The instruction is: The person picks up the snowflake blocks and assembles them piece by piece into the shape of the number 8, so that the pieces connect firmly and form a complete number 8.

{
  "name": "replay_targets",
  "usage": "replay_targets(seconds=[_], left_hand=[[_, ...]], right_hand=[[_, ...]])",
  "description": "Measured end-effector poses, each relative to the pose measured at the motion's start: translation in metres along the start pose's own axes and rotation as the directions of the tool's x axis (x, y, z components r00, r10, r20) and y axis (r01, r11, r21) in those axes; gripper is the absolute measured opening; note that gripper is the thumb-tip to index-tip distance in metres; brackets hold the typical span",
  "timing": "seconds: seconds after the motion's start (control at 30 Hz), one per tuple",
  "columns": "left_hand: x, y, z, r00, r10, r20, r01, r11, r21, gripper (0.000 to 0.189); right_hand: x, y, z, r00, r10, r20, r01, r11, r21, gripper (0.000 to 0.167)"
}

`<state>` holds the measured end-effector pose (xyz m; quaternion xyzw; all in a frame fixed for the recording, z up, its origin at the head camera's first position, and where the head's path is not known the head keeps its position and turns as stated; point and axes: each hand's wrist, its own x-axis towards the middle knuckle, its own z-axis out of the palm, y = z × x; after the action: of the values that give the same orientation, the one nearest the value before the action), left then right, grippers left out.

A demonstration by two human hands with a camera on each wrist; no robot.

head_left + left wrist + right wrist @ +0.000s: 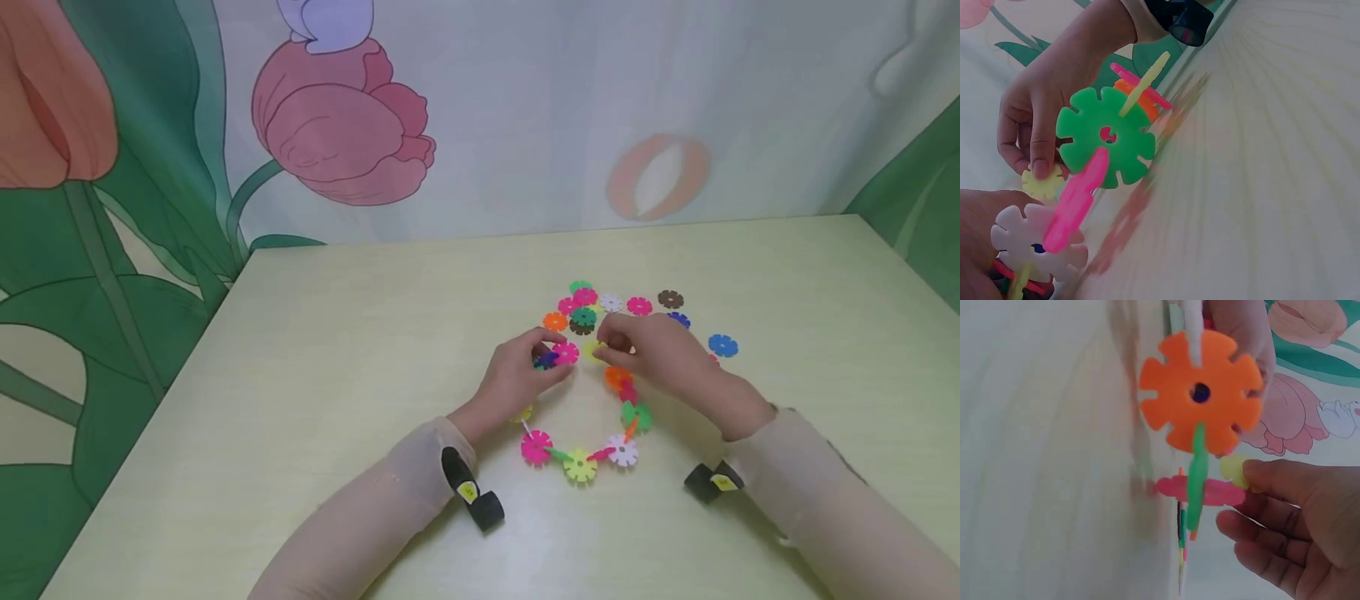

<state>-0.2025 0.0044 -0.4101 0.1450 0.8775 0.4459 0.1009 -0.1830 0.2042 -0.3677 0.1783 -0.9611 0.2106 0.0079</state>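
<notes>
Notched plastic flower discs, slotted edge to edge, form a curved chain (580,467) on the table in the head view. My left hand (517,371) grips the chain's left end between thumb and fingers, where a pink disc (566,353) and a dark blue disc (546,361) show. Facing it, my right hand (663,350) pinches a yellow disc (592,351) by its edge, close to the pink one. An orange disc (618,378) sits just below the right fingers. Whether the yellow disc joins the chain, I cannot tell. In the right wrist view an orange disc (1172,419) partly covers the left hand.
Loose discs lie behind the hands, among them a dark green one (583,317), a white one (611,302) and a brown one (671,299). A blue disc (723,346) lies to the right. A printed curtain (517,125) hangs behind the pale table (360,333).
</notes>
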Motion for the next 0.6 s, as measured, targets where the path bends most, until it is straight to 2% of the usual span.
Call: replay_targets(seconds=[0.2,0.43,0.6], left_hand=[[0.000,0.001,0.000,1.000,0.000,0.000,0.000,1.000,-0.003,0.036],[-0.002,0.002,0.001,1.000,-0.001,0.012,0.001,1.000,-0.018,0.034],[-0.003,0.003,0.002,1.000,0.018,0.005,-0.018,1.000,-0.019,0.033]], right_hand=[[0.001,-0.007,0.005,0.999,-0.029,0.035,0.032,0.997,-0.070,0.009],[-0.001,-0.009,0.012,0.990,-0.136,-0.046,0.129,0.983,-0.131,0.009],[-0.002,-0.010,0.016,0.983,-0.159,-0.087,0.149,0.982,-0.112,0.008]])
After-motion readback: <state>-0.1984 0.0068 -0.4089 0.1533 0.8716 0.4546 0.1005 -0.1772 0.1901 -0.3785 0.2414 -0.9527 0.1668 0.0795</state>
